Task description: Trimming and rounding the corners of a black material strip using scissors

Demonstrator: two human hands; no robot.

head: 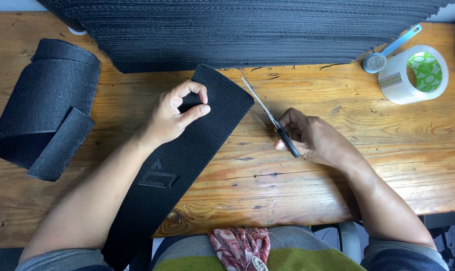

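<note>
A long black ribbed fabric band (187,150) lies diagonally across the wooden table (337,180), running from the table's middle down over its front edge. An embossed mark shows on its lower part. My left hand (177,115) pinches the band near its upper end with thumb and forefinger. My right hand (307,138) grips the black handles of a pair of scissors (267,113), whose thin blades point up and left toward the band's upper right corner without touching it.
A thick stack of black ribbed fabric (247,30) fills the table's far side. A folded roll of the same fabric (47,105) lies at left. A roll of clear tape (414,74) and a blue-handled tool (388,52) sit at far right.
</note>
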